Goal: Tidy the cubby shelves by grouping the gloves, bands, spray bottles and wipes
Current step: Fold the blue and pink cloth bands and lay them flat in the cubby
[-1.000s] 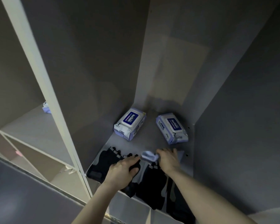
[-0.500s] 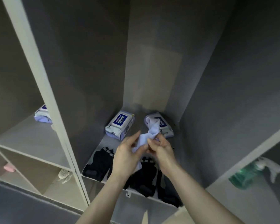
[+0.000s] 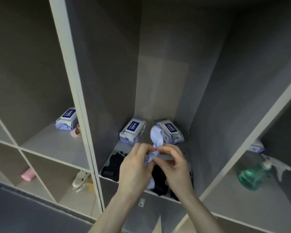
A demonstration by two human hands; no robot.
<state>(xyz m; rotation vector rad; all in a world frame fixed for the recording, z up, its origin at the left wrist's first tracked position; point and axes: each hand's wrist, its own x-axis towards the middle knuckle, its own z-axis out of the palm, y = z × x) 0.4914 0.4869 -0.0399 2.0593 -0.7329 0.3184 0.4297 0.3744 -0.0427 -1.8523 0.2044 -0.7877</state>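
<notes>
This looks like a storage or changing area of a gym or similar facility, judged from a tall built-in unit of grey open cubby shelves (image 3: 84,158) with pale edges. The compartments hold shared supplies: white-and-blue soft packs of wet wipes (image 3: 133,131), black fingerless gloves (image 3: 113,163), a translucent green spray bottle with a white trigger (image 3: 254,175), a pink flat band (image 3: 28,174) and a white mesh shoe (image 3: 80,178). The light is dim, and the walls inside are plain grey panels.
</notes>
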